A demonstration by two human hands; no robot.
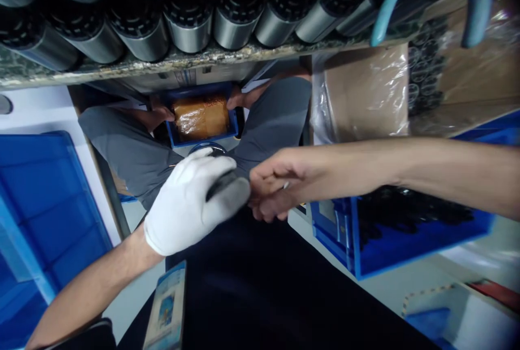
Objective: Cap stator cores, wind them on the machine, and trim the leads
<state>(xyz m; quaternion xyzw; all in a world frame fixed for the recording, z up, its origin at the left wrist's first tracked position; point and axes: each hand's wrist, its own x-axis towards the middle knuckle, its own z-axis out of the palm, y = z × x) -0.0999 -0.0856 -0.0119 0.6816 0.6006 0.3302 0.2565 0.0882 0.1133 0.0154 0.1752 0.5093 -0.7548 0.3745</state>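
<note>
A white glove covers my left hand (197,198), whose fingers curl around a dark part (221,185) near the middle of the view. Most of that part is hidden by the glove. Just to its right is my bare right hand (276,185), close to the gloved fingertips. Its fingers are bent together, and a small light-coloured piece (286,185) shows between them, too small and blurred to name. Both hands are above my dark-clothed lap (252,269).
Metal cylinders (189,30) with black ends line the bench edge (227,57) at the top. Blue bins stand left (52,187) and right, the right bin (357,241) holding black parts. Beyond, a person's hands (239,98) touch an orange package (201,117). Teal handles (390,8) overhang the upper right.
</note>
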